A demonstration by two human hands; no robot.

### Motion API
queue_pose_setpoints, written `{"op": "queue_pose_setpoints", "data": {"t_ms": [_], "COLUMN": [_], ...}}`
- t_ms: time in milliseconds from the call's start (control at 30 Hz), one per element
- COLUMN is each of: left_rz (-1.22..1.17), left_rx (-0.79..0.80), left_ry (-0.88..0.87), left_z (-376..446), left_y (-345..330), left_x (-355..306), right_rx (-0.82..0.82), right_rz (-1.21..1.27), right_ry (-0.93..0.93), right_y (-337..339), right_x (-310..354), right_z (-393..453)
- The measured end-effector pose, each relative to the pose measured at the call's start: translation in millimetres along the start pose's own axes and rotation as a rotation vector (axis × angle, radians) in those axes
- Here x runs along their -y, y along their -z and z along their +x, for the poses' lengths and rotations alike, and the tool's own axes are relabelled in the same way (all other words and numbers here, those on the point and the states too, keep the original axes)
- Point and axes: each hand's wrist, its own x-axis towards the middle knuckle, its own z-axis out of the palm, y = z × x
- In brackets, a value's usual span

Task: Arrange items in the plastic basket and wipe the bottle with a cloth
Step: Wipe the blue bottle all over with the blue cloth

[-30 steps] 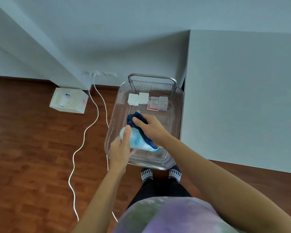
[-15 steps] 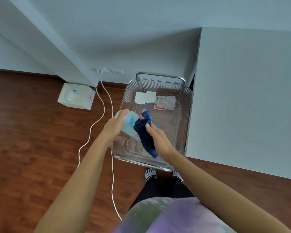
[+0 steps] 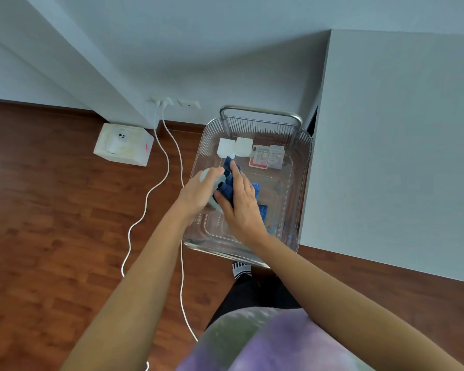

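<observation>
A clear plastic basket point(image 3: 302, 167) with a metal handle stands on the floor in front of me. Above it my left hand point(image 3: 198, 192) grips a pale blue-white bottle point(image 3: 217, 183), mostly hidden by both hands. My right hand point(image 3: 240, 202) holds a dark blue cloth point(image 3: 228, 180) pressed against the bottle's right side. Part of the cloth hangs down past my right palm. At the basket's far end lie two white packets point(image 3: 235, 148) and two small clear boxes point(image 3: 268, 156) with printed cards.
A white box point(image 3: 123, 144) sits on the wooden floor to the left. Two white cables point(image 3: 148, 194) run from wall sockets point(image 3: 172, 101) across the floor past the basket. A grey cabinet side point(image 3: 391, 145) rises right of the basket. My socked foot point(image 3: 241, 269) is below it.
My left hand has turned the bottle and now covers more of it. My right hand has slid the cloth up along the bottle toward the far end of the basket.
</observation>
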Motion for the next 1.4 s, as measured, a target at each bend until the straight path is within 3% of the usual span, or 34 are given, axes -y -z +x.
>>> {"op": "queue_pose_setpoints", "data": {"t_ms": [200, 333, 500, 600, 700, 833, 933, 1067, 1167, 1233, 1400], "left_rz": [-0.094, -0.12, -0.208, -0.177, -0.142, -0.115, -0.119, -0.1, -0.133, -0.11, -0.125], "left_rx": [-0.037, -0.036, -0.083, -0.092, -0.034, 0.169, 0.307, 0.245, 0.167, 0.117, 0.026], "left_ry": [0.045, 0.036, 0.075, 0.072, 0.054, 0.031, -0.132, -0.283, -0.328, -0.352, -0.371], "left_z": [3, -1, -1, 2, -2, -7, -5, -1, 5, 8, 12], "left_y": [1, -1, -3, -1, -4, -12, -17, -38, -51, -58, -69], "left_x": [4, 9, 14, 15, 13, 15, 30, 44, 50, 53, 48], "right_rx": [-0.097, -0.121, 0.056, 0.166, 0.144, 0.057, 0.007, 0.002, 0.049, 0.118, 0.26], "right_rz": [0.118, 0.149, 0.192, 0.046, 0.006, 0.235, 0.597, 0.917, 0.993, 0.942, 0.463], "right_ry": [-0.018, -0.167, -0.145, -0.045, -0.032, -0.1, -0.308, -0.513, -0.53, -0.454, -0.272], "right_y": [8, 8, 8, -1, -4, 17, 37, 52, 59, 66, 78], "right_x": [4, 6, 10, -2, -14, -23, -31, -47, -52, -49, -23], "right_z": [15, 32, 25, -1, -10, 7, 18, 24, 18, 10, -8]}}
